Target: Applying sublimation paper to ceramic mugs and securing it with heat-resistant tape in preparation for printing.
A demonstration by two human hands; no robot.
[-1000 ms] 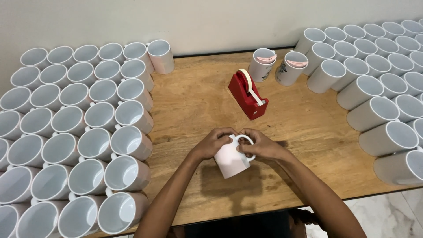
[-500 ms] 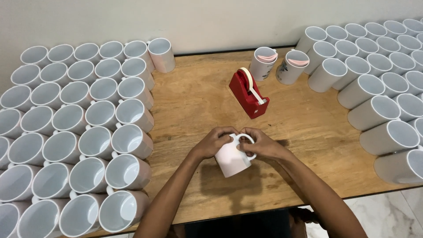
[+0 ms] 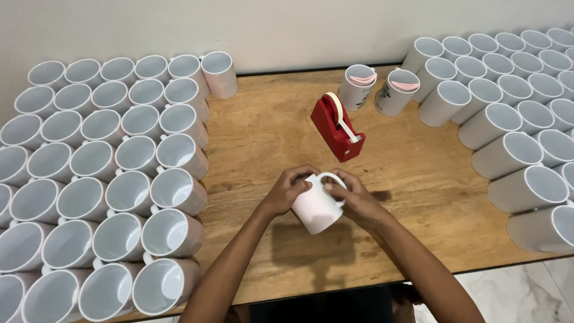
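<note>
Together our left hand (image 3: 286, 192) and right hand (image 3: 354, 198) clasp a white ceramic mug (image 3: 318, 204) tilted above the wooden table (image 3: 269, 128), fingers curled around it. Beyond stands a red tape dispenser (image 3: 336, 127); two mugs with rolled pink sheets inside (image 3: 378, 88) look prepared. Rows of plain white mugs (image 3: 107, 167) remain either side.

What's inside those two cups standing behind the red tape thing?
Each of the two cups behind the red tape dispenser has a pinkish sheet curled inside against its wall, showing at the rim. How far down the sheets go, and whether anything lies at the bottom, is hidden.
</note>
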